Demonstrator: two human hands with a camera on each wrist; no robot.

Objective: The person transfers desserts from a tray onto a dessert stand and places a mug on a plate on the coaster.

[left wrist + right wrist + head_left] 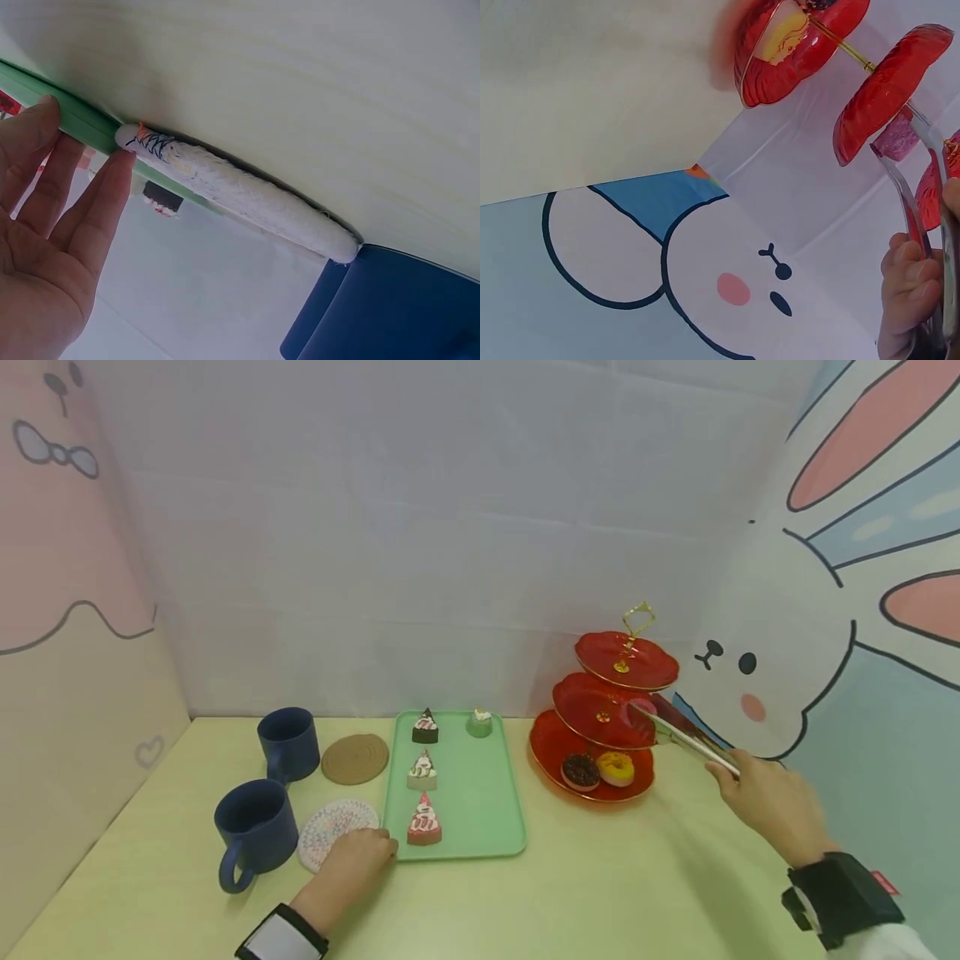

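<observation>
My right hand [772,802] grips metal tongs [693,742]. The tong tips hold a pink donut [897,139] beside the middle plate of a three-tier red stand [577,702]. At the front left corner of a green tray [480,810], the fingertips of my left hand [356,856] touch the edge, fingers only slightly bent. On that tray sit a pink cake slice [424,828], a pale slice [422,774], a dark slice [425,731] and a small green cake [479,724]. The bottom plate bears a chocolate donut [581,772] and a yellow donut [616,769].
Two dark blue mugs [257,827] stand at the left. Beside them lie a tan coaster [356,759] and a white speckled coaster [337,827], the latter partly under my left hand. A pale backdrop [375,568] rises behind the table, with a printed side wall at each end.
</observation>
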